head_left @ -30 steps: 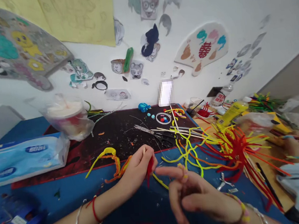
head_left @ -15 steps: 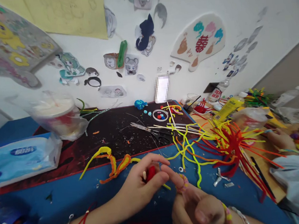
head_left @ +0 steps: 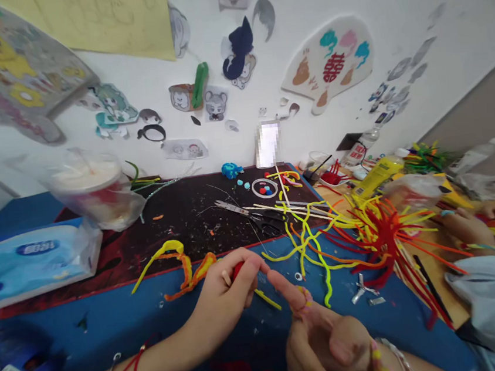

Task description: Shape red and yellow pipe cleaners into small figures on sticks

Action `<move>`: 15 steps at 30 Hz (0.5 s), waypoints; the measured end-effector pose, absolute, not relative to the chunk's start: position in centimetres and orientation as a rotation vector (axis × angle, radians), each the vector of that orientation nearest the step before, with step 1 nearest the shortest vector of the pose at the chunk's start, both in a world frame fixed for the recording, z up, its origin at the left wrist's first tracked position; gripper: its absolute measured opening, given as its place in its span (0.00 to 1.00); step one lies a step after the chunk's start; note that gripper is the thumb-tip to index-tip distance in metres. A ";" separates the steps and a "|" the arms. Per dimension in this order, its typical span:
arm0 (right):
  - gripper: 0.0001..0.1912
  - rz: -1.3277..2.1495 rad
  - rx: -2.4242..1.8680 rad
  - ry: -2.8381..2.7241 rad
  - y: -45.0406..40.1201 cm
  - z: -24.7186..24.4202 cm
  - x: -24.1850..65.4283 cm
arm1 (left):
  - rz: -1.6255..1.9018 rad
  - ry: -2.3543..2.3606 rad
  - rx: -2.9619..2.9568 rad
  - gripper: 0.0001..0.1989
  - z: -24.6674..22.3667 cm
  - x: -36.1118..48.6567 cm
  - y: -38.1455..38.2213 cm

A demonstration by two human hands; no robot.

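Note:
My left hand (head_left: pixel 229 290) is closed round a small red thing (head_left: pixel 237 270), with the pale end of a wooden stick (head_left: pixel 226 278) poking out of its palm side. Most of what it holds is hidden by the fingers. My right hand (head_left: pixel 320 337) reaches its index finger to the left fingertips. A pink and yellow fuzzy ring circles that finger; the thumb stands apart and nothing shows in the hand. Left of my hands lies a bent orange and yellow pipe cleaner shape (head_left: pixel 188 281). A yellow pipe cleaner piece (head_left: pixel 267 299) is just below the left fingers.
Scissors (head_left: pixel 250 213) lie on the dark mat (head_left: pixel 179 207). Yellow, orange and red pipe cleaners (head_left: pixel 383 236) spread over the right side. A bagged cup (head_left: pixel 98 192) and tissue pack (head_left: pixel 38 260) stand left. Another person's hands (head_left: pixel 464 227) are at the far right.
My left thumb and fingers have closed further over the red thing, which shows less now. The left hand has shifted slightly left, and the right index finger is more fully in view.

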State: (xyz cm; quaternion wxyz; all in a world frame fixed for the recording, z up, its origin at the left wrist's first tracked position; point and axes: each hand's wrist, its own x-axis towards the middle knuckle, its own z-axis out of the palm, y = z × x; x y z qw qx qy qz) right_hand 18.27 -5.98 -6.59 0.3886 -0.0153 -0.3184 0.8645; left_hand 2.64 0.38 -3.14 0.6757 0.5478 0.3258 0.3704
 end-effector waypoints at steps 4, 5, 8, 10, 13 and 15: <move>0.23 2.122 -0.165 -0.856 -6.0 -6.6 18.3 | 0.840 0.783 1.236 0.12 -3.4 2.8 0.6; 0.13 2.059 -0.230 -0.882 -6.0 -6.6 18.4 | 0.815 0.767 1.203 0.14 -3.5 2.9 0.7; 0.25 1.781 -0.565 -1.011 -5.3 -6.5 19.0 | 0.666 0.700 1.050 0.23 -4.1 3.3 0.9; 0.25 1.579 -0.883 -1.182 -4.5 -6.2 19.7 | 0.565 0.698 0.974 0.25 -4.4 3.4 1.0; 0.11 1.135 -1.251 -1.546 -3.5 -5.6 20.4 | 0.483 0.691 0.915 0.25 -4.8 3.4 1.0; 0.15 0.733 -1.309 -1.732 -2.9 -5.5 20.7 | 0.473 0.666 0.880 0.25 -4.9 3.2 1.1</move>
